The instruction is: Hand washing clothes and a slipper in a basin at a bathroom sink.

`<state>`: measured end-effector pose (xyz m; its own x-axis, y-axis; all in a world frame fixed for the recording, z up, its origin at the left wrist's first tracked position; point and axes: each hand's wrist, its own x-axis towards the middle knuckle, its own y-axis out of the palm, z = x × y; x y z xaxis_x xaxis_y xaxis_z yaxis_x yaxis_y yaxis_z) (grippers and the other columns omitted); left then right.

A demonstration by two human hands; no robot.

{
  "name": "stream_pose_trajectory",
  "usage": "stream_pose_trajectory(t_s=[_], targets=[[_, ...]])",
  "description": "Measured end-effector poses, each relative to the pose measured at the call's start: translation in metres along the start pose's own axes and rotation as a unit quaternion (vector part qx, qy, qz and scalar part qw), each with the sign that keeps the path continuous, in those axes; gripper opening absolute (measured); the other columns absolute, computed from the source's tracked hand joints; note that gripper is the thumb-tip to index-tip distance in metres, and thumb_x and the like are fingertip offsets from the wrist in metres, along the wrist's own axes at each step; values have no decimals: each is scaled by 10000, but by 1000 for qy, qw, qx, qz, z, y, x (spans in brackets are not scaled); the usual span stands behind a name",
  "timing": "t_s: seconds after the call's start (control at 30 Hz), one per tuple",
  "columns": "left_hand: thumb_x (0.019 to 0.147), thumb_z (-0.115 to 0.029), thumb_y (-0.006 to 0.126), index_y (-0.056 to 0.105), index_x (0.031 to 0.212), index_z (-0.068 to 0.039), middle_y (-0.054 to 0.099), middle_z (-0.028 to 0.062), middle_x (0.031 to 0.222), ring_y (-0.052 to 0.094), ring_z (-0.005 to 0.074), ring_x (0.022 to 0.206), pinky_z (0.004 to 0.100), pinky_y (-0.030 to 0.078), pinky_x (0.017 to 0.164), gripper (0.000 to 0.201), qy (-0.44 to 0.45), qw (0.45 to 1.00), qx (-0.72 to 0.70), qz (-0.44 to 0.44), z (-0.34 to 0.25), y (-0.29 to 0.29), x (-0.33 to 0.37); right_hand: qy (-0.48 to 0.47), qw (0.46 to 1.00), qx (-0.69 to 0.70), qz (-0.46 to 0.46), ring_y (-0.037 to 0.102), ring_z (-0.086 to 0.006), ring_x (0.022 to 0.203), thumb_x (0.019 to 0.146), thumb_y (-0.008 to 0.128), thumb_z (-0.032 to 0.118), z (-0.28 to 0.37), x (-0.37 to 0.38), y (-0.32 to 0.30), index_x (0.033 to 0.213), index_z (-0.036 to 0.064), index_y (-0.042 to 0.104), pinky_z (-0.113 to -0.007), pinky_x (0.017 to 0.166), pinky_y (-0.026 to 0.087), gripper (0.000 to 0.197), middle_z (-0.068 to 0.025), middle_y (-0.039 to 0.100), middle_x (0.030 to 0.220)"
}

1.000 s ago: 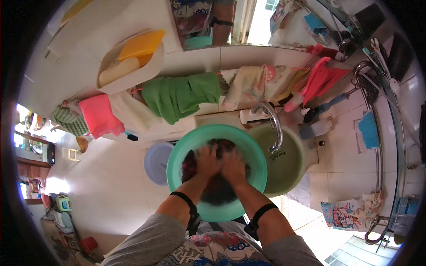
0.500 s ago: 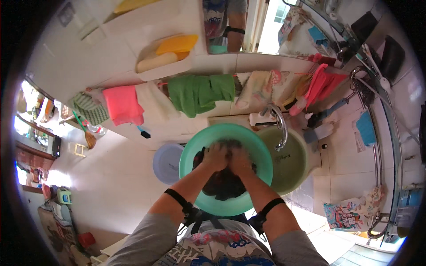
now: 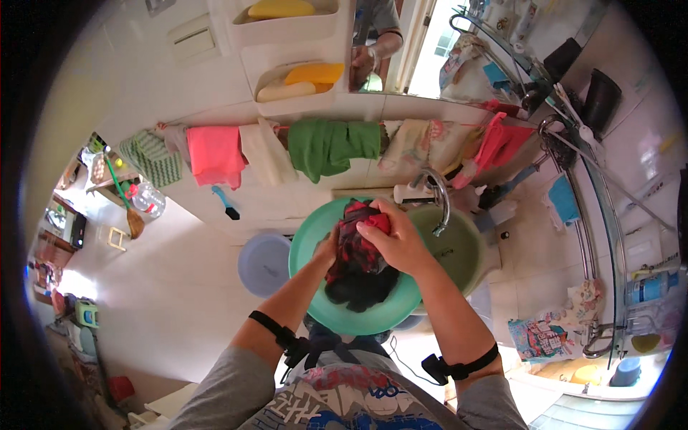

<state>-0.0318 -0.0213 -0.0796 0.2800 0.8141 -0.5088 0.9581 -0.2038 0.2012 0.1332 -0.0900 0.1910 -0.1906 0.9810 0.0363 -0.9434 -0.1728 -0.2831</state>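
We grip a wet, bunched red-and-dark cloth (image 3: 358, 240) with both hands, right hand (image 3: 398, 244) closed over it, left hand (image 3: 328, 249) clutching beneath, above a round green plastic basin (image 3: 308, 283). Soft towels (image 3: 333, 147) hang along the white tiled wall (image 3: 107, 86); a curved metal tap (image 3: 438, 197) stands just beside.

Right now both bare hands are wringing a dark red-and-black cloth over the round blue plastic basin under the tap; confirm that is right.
Not quite: the round plastic basin is green, not blue. The head view shows the left hand and right hand gripping the dark red-and-black cloth over it, beside the curved metal tap.
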Motion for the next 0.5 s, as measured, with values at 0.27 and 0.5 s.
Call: stream_pose_trajectory(t_s=[0.27, 0.5], targets=[[948, -378, 344, 526, 1202, -87, 590, 117, 1146, 596, 250, 1004, 423, 481, 895, 427, -79, 908, -360, 199, -112, 56, -88, 27, 995, 61, -69, 554, -149, 815, 806, 623, 159, -47, -1, -1, 1050, 16, 547, -276, 756, 447, 292, -60, 594, 910], [900, -208, 506, 553, 1133, -49, 622, 123, 1065, 622, 226, 931, 373, 518, 826, 286, -18, 914, -338, 225, -108, 62, -84, 248, 839, 482, -52, 532, -238, 1103, 913, 378, 485, -123, 1, 3, 1205, 84, 531, -378, 969, 410, 519, -92, 566, 1187]])
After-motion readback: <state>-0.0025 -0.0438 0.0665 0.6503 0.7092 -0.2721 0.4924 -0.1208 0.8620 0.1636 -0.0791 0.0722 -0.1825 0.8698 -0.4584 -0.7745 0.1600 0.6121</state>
